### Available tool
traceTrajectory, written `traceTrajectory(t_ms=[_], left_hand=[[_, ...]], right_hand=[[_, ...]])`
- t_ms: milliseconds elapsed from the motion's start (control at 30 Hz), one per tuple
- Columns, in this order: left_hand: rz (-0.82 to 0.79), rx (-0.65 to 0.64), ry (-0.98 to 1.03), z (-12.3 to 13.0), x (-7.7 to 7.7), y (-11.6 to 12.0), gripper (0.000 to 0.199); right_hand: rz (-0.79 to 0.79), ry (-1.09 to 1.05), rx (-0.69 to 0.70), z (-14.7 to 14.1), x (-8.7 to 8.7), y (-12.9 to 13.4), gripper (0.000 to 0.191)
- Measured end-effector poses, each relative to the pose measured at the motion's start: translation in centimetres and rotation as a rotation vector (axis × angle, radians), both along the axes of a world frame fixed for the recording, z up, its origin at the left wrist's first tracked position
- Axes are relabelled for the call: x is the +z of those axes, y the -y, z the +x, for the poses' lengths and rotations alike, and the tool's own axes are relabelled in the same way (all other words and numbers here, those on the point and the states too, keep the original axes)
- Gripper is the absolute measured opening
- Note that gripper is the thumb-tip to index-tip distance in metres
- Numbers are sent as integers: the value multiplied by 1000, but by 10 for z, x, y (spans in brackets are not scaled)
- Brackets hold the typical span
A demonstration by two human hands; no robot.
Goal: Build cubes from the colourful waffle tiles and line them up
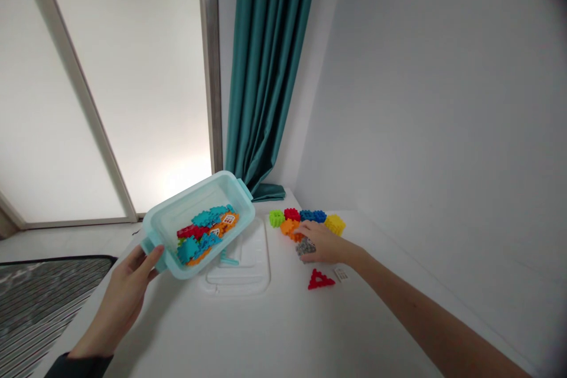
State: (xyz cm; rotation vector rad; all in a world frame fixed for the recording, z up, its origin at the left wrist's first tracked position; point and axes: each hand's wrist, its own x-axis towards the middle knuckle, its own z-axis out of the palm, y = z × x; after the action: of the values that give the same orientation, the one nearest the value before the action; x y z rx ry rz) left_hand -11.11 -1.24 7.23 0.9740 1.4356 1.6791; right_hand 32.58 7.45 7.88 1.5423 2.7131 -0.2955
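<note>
While the left hand [119, 301] curls its fingers around the handle of a light, stiff plastic tub [166, 221], tilted above the left edge of the table [248, 331], the right hand [322, 242], fingers pressed together, lies over a hard grey block [305, 247] toward the far edge; the block looks easiest to take by its sides.
</note>
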Motion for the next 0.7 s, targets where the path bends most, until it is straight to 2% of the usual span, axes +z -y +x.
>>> traceTrajectory(t_ms=[167,367,567,700], left_hand=[[-10,-61,53,-3,-4,-1,48],[5,-110,54,-8,-10,-1,55],[-1,-112,57,-4,-4,2,61],[11,-125,49,0,2,5,59]], right_hand=[[-38,7,17,6,-16,6,68],[-112,-30,46,-7,-26,2,60],[-169,-128,22,-24,-20,2,55],[-189,-243,-6,-39,0,7,50]])
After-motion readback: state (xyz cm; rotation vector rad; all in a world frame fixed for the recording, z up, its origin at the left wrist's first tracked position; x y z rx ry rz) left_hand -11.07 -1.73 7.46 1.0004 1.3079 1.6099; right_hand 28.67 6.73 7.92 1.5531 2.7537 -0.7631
